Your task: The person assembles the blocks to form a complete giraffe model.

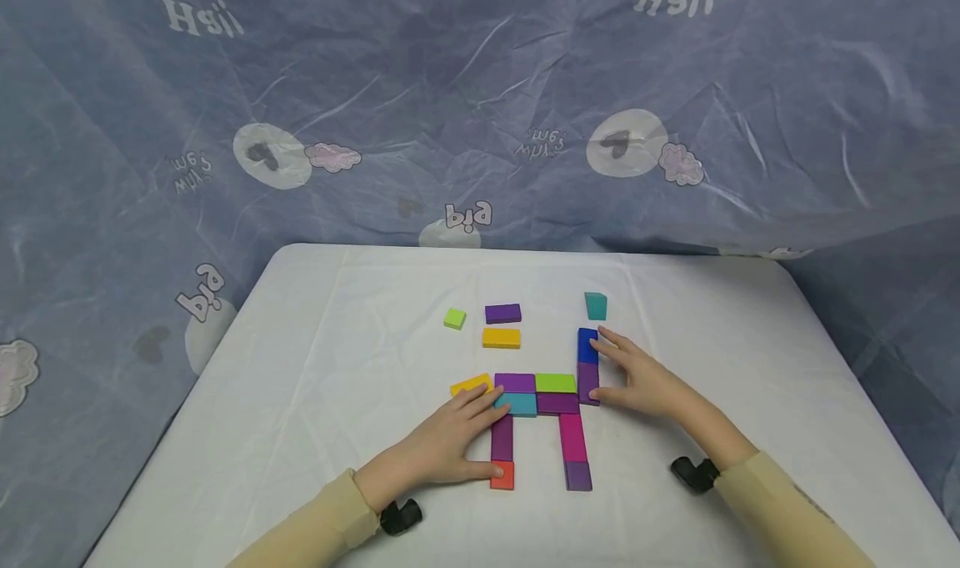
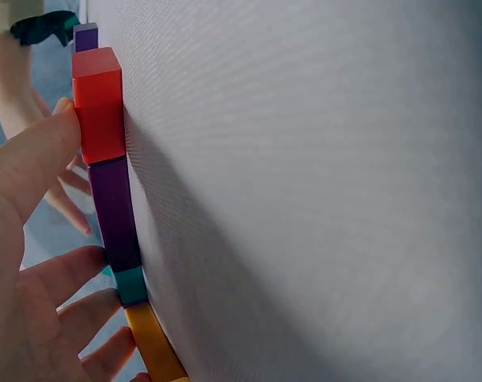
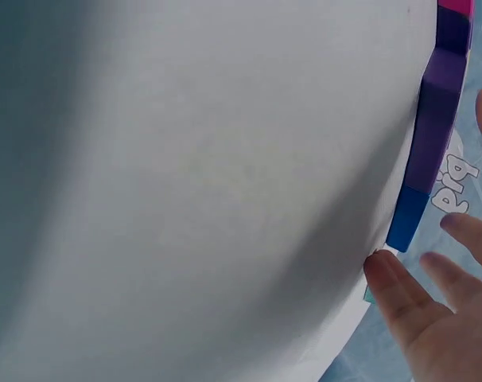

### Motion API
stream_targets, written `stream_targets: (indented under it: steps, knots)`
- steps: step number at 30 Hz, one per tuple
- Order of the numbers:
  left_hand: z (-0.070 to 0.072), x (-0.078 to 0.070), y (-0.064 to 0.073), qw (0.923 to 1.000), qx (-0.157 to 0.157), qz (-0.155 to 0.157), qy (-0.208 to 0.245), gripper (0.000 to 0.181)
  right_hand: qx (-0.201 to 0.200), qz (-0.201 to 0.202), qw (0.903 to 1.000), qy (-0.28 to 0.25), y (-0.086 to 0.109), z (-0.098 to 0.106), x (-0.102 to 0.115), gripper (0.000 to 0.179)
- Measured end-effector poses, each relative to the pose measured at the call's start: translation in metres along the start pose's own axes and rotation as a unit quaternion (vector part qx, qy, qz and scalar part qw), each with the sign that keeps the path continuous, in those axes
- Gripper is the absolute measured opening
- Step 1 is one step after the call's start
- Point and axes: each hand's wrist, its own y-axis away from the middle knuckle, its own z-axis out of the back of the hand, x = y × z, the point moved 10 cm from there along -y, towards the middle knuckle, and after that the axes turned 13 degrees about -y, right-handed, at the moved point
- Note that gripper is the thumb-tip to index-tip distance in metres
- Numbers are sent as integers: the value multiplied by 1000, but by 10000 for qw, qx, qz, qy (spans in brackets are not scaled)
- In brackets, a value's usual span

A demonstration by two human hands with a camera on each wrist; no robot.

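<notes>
Flat coloured blocks lie joined in a figure on the table. My left hand [image 1: 448, 439] is spread over its left side. The thumb touches the red block [image 2: 100, 107], and the fingertips rest by the dark purple block [image 2: 115, 215], the teal block [image 1: 516, 404] and the tilted yellow block [image 1: 471, 384]. My right hand [image 1: 641, 376] lies beside the upright column on the right, fingers spread. Its thumb is at the purple block [image 1: 588, 384], with a fingertip near the blue block [image 1: 587, 345]. Neither hand curls round a block.
Behind the figure lie a small green block [image 1: 454, 319], a purple block [image 1: 502, 313], a yellow block [image 1: 501, 338] and a teal block [image 1: 596, 306]. A magenta block [image 1: 572, 437] and a purple block [image 1: 578, 476] form the figure's right leg. White cloth covers the table [image 1: 360, 326].
</notes>
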Motion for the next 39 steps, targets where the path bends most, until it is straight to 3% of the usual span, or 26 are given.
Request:
stream_targets:
  steps: [6,39]
  knots:
    - [-2,1,0,10000,8,27,5,84,205,144,9997,74,6,-6,3,85]
    - [0,1,0,10000,-41,30,31,83,236,174,9995,153,7,-7,3,85]
